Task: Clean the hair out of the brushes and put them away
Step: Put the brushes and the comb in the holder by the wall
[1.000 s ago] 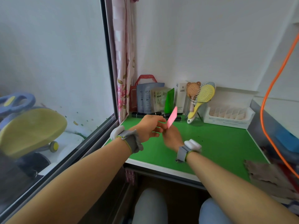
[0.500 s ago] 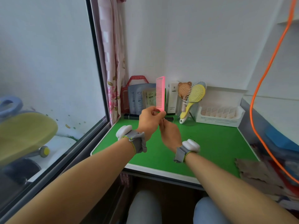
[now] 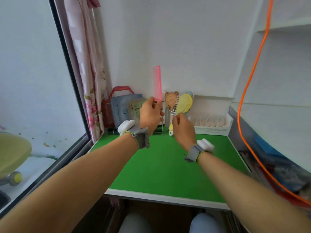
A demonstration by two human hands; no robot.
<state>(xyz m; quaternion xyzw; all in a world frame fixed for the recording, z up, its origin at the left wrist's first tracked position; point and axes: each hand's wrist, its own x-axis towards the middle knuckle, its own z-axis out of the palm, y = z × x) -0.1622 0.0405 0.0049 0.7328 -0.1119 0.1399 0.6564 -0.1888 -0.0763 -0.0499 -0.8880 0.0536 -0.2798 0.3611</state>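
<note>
**Pink comb upright in left hand; right hand off it, by the brush cup**

Left hand (image 3: 150,115) holds a flat pink plastic comb (image 3: 157,83) by its bottom end, above the far part of the green-topped table (image 3: 165,165) & in front of the white wall; grip is narrow, thumb & fingers curled round the lower end, so most of the comb stands free above the fist. Prob. held that way to show the teeth against the plain wall & leave the length open for picking; that's a guess. Long axis approx. vertical, leaning a touch; free end points up; teeth seem to face right, toward the other hand, but detail is soft.

Right hand (image 3: 182,130) is apart from the comb, lower & to the right, fingertips drawn together as if pinching; it's blurred, so can't tell if it holds hair or nothing. It sits just in front of the clear cup (image 3: 168,115) at the table's back, where a yellow oval paddle brush (image 3: 184,103), a bear-shaped wooden brush (image 3: 170,98) & a pale blue brush (image 3: 190,94) stand heads up; looks like the put-away spot, so the comb likely goes there once clean. White divided tray (image 3: 212,126) sits beside the cup, on its right.
</note>
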